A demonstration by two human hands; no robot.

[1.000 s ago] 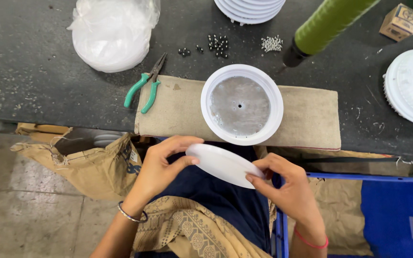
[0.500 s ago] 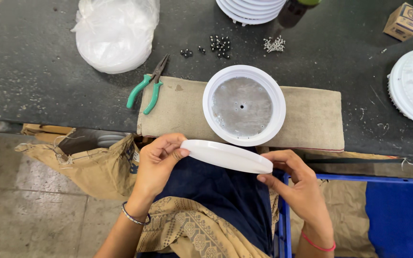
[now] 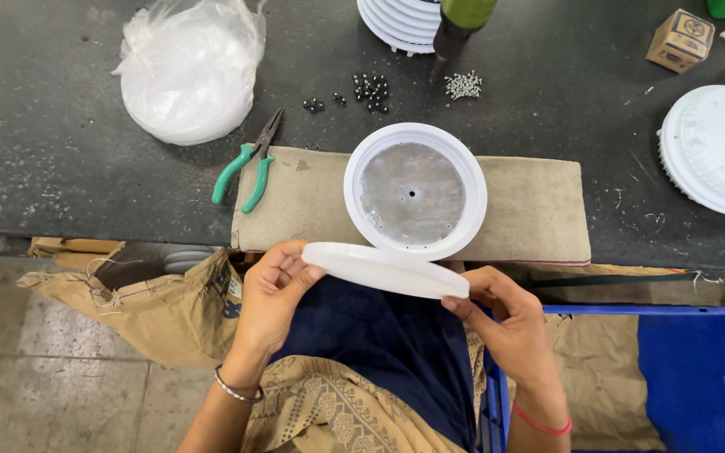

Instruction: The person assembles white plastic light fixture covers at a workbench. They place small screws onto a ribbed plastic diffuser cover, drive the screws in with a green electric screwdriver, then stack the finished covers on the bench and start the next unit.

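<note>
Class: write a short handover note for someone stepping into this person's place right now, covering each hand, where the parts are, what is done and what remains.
Left hand: fingers pinch the left edge of the white round cover.
Right hand: fingers grip its right edge.
The cover sits above the lap, near the open white housing on the tan pad.
Done: cover is in hand.
Left: cover is not on the housing.

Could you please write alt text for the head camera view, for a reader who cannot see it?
Two hands, left hand and right hand, hold a flat white disc by its edges above the person's lap. Behind it, a round white housing lies on a tan cloth pad on a dark workbench, beside green-handled pliers.
</note>
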